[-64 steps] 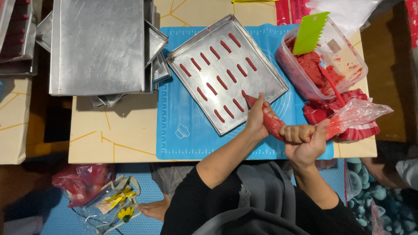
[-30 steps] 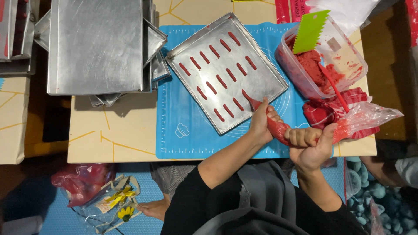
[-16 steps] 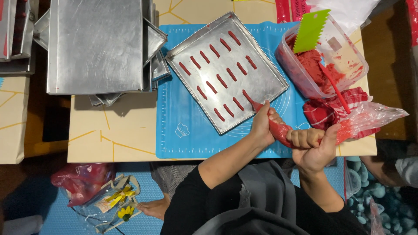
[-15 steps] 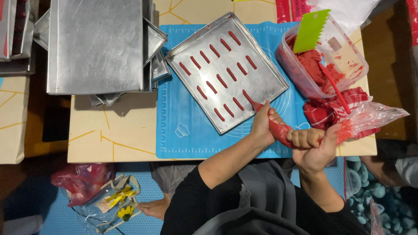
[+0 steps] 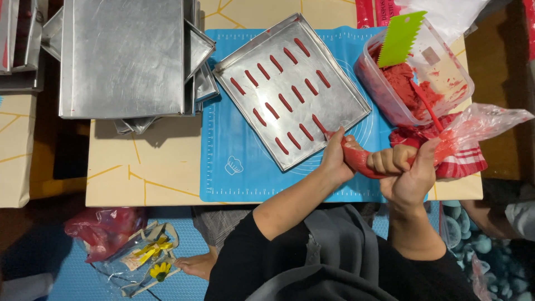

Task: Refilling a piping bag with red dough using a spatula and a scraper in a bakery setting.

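Observation:
A clear plastic piping bag (image 5: 362,160) full of red batter lies across both my hands. My left hand (image 5: 336,156) grips its front end, with the tip touching the near right corner of a metal baking tray (image 5: 340,89). My right hand (image 5: 405,173) squeezes the twisted rear of the bag, whose loose end (image 5: 479,125) fans out to the right. Several short red batter strips (image 5: 281,103) lie in rows on the tray. The tray rests tilted on a blue silicone mat (image 5: 234,150).
A clear tub of red batter (image 5: 415,83) with a green scraper (image 5: 400,39) and red spatula stands at the right, on a red checked cloth (image 5: 471,161). Stacked metal trays (image 5: 122,56) sit at the left. A plastic bag (image 5: 106,231) lies on the floor beside a bare foot.
The bag's tip has crept along the tray's near right corner, lengthening a red strip there. Both hands stayed on the bag, shifting slightly.

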